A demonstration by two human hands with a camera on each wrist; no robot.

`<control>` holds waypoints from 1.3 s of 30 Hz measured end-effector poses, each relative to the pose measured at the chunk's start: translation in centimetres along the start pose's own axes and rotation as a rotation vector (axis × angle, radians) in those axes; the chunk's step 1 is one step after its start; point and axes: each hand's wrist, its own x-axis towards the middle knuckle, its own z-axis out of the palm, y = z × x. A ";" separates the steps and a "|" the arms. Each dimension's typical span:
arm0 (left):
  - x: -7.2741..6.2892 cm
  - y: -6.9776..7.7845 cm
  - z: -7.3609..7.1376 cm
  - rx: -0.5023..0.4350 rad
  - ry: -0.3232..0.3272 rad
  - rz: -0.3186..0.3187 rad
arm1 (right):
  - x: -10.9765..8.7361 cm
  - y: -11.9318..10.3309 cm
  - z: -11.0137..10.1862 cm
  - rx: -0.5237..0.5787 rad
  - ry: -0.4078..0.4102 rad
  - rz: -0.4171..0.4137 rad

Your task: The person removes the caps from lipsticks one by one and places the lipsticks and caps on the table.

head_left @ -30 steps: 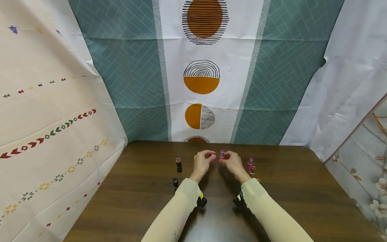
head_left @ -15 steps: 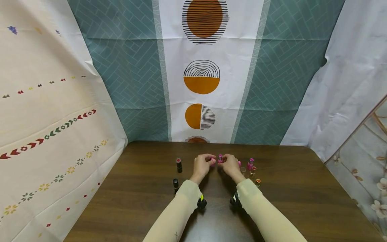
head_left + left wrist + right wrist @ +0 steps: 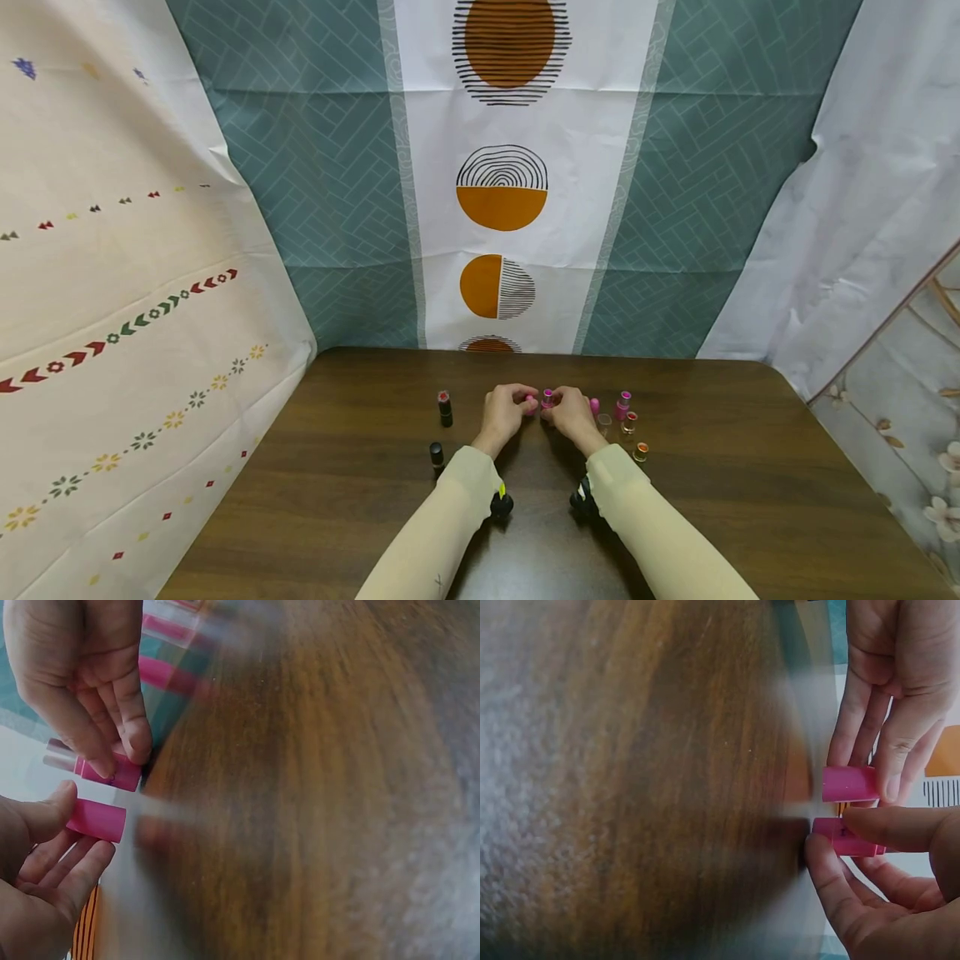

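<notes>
With fingers (image 3: pixel 94 864) pinched near the far edge of the brown wooden bench (image 3: pixel 360 500), our left hand (image 3: pixel 498 417) held a plain pink cylinder (image 3: pixel 849 784) and our right hand (image 3: pixel 572 417) a shiny-topped pink lipstick tube (image 3: pixel 859 846) just beside it.

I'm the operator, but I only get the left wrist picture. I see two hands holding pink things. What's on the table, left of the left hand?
Observer: The head view shows two dark tubes to the left of the left hand, the one that holds the pink cap.
Operator: Cool! What about the other side?
Observer: There's a small gold tube with an orange top to the right of the right hand, which holds the pink tube.
Operator: What colour are the sleeves? I can't see any!
Observer: They're both pale yellow sleeves.
</notes>
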 end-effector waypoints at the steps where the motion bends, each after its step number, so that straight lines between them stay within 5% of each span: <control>1: 0.0 0.0 0.0 -0.001 -0.001 0.005 | 0.0 0.1 0.0 -0.001 0.002 -0.003; 21: -0.3 0.0 0.0 -0.032 -0.013 0.020 | -0.1 -0.1 -0.1 -0.003 -0.012 -0.039; 39: 0.3 1.5 -1.6 -0.005 0.034 -0.011 | -0.5 -1.4 -2.6 0.017 -0.046 -0.080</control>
